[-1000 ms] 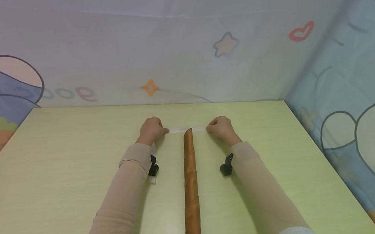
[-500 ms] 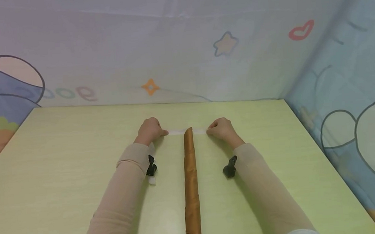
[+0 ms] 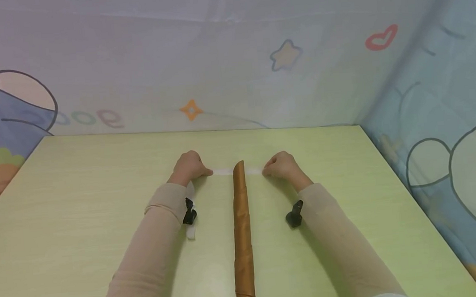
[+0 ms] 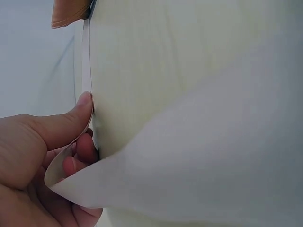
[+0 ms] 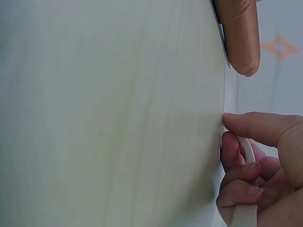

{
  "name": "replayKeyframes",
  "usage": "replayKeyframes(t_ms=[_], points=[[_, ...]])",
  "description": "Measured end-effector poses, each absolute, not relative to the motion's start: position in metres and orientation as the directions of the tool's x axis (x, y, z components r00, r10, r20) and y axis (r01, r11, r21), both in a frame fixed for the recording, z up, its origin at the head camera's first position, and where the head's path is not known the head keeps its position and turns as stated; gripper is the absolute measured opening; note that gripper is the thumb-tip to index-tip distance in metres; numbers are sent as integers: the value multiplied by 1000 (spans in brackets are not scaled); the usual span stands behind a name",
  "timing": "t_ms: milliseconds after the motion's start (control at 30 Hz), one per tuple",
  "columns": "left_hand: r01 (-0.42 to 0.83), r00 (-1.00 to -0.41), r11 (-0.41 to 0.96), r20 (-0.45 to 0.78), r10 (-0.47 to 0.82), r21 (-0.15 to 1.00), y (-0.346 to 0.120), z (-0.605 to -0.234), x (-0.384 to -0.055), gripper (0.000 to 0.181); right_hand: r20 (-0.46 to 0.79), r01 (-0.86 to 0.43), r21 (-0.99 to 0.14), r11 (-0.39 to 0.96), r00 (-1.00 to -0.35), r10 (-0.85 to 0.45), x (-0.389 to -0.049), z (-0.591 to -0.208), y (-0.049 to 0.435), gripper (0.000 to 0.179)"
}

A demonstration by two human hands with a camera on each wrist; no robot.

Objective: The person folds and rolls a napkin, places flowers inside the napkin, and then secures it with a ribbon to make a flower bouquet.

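Observation:
A long brown roll of shiny cloth (image 3: 242, 232) lies lengthwise along the middle of the table. A white ribbon (image 3: 223, 172) runs crosswise under the far end of the roll, its middle hidden there. On the left of the roll, my left hand (image 3: 189, 165) pinches the ribbon between thumb and fingers. My right hand (image 3: 282, 166) pinches it on the other side. In the left wrist view a wide loose length of ribbon (image 4: 156, 175) hangs from the left hand. In the right wrist view, the ribbon's tail (image 5: 245, 215) passes through the curled fingers of the right hand.
The pale yellow-green table (image 3: 79, 217) reaches back to a printed cloth backdrop (image 3: 151, 57), with another patterned cloth (image 3: 448, 104) along the right. Small black devices (image 3: 295, 214) sit at both wrists.
Both hands have shifted slightly toward the near side with the ribbon, which now crosses a little lower beneath the roll's far end. The grip of each hand looks the same.

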State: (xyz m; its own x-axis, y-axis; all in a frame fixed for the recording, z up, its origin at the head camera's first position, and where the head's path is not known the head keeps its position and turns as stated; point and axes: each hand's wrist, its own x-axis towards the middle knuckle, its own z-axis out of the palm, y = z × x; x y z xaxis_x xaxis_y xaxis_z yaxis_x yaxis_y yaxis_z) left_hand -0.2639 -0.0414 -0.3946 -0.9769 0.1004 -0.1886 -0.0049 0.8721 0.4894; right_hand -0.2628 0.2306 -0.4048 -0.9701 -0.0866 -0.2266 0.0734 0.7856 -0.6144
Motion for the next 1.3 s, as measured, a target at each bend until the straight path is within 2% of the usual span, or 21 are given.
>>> replayKeyframes(t_ms=[600,767,1300], points=[[1,-955,858,-254,154,514,-47,-391,-250,38,-244,55,-603,796,-962,-119,-246,-403,230,23],[17,-950,851,-256,177,525,-48,-393,-245,27,-239,37,-607,794,-961,-138,-240,-405,231,22],[161,-914,802,-219,342,576,-53,-396,-227,16,-260,24,-606,795,-951,-170,-222,-402,234,19]])
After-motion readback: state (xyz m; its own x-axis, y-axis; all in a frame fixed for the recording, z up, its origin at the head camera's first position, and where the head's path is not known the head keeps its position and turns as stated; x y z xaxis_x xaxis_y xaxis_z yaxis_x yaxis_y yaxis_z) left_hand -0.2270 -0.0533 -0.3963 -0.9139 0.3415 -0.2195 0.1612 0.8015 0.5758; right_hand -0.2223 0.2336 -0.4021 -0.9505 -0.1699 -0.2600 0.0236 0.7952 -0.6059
